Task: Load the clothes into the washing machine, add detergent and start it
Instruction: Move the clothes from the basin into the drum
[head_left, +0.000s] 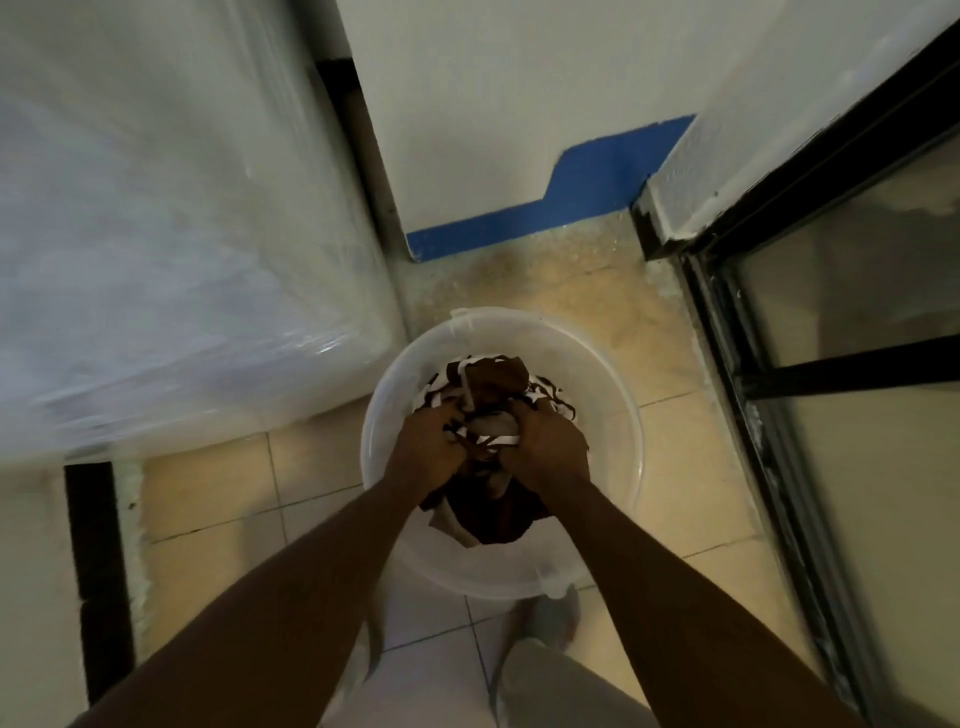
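Clothes (493, 384) sit bundled in the translucent bucket (613, 415) on the floor, and both hands are in there: left hand (428, 449) and right hand (550, 447) clamped on the pile from either side. Washing machine (156, 234), probably that wrapped white bulk, stands up-left.

One head-worn view only, looking steeply down from above and behind the two hands (431, 441) (550, 441) (wide-angle, edges bowed). Close enough to fill the lower frame with forearms. Grip near centre, over a clear bucket (618, 431); plastic-wrapped white bulk (171, 234) left of it, dark-framed glass door (841, 374) right, wall beyond.
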